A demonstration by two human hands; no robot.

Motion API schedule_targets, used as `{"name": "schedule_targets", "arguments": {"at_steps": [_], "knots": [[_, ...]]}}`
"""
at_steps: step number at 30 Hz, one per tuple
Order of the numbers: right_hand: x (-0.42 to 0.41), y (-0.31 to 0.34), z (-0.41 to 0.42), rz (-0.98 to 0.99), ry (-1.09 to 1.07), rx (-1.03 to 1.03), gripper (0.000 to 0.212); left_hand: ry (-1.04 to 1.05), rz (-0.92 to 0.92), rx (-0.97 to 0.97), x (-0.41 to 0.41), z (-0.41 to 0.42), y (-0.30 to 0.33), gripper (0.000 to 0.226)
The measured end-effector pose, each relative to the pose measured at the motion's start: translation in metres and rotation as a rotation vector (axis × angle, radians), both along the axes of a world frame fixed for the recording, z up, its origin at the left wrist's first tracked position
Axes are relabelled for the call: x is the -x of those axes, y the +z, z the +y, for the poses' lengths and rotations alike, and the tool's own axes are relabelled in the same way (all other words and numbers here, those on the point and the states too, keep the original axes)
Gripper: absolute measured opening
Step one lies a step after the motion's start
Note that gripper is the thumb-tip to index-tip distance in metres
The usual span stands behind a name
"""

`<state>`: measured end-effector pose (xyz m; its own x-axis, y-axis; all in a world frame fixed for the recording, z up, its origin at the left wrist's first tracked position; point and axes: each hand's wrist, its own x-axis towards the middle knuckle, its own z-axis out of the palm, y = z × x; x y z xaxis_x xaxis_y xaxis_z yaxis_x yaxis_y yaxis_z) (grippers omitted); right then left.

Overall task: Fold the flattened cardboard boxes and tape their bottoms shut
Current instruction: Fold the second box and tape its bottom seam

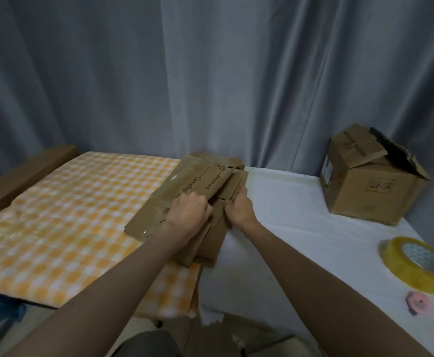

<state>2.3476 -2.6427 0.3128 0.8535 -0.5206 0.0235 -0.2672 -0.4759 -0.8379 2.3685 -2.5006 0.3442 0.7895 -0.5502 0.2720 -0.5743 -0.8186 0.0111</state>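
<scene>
Two hands curled on stack of flattened cardboard boxes: top piece gripped by left hand, right edge pinched by right hand. Tape roll lies well apart, right.

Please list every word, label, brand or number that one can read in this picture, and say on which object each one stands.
Top flattened cardboard box: a printed brand line that starts with "C"; the rest is too blurred to read, as are the small characters beside it.
Assembled box: a square mark with characters on the front, print on its top flap and a side label, all unreadable.
Tape roll: a pattern on the core, unreadable.
</scene>
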Motion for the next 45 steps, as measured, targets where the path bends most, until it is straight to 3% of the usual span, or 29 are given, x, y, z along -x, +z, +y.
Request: {"name": "schedule_targets", "arguments": {"at_steps": [6,10,14,16,19,23,26,31,36,45], "knots": [[-0.005,0.004,0.006,0.025,-0.131,-0.199,0.046,-0.050,-0.058,0.236,0.000,0.027,0.024,0.038],[0.001,0.010,0.002,-0.009,-0.122,-0.341,0.039,-0.044,-0.208,0.320,0.005,0.038,0.053,0.032],[0.019,0.031,0.001,-0.168,-0.115,-0.604,0.064,-0.082,-0.215,0.418,0.021,0.031,0.081,0.026],[0.034,0.049,-0.002,-0.261,-0.122,-0.613,0.066,-0.086,-0.175,0.488,0.029,0.022,0.089,0.028],[0.073,0.088,-0.009,-0.321,-0.071,-0.564,0.034,-0.096,-0.081,0.609,0.042,-0.002,0.100,0.032],[0.128,0.118,-0.048,-0.291,-0.114,-0.419,0.015,-0.100,0.127,0.685,0.068,-0.044,0.107,0.027],[0.167,0.124,-0.084,-0.241,-0.205,-0.284,0.018,-0.097,0.311,0.637,0.084,-0.075,0.102,0.019],[0.215,0.115,-0.129,-0.145,-0.272,-0.240,0.025,-0.142,0.666,0.671,0.112,-0.117,0.085,0.022],[0.230,0.095,-0.154,-0.095,-0.338,-0.196,0.024,-0.209,0.689,0.574,0.127,-0.139,0.061,0.014],[0.212,0.061,-0.154,-0.148,-0.365,-0.401,0.020,-0.218,0.592,0.482,0.110,-0.131,0.064,0.011]]}}
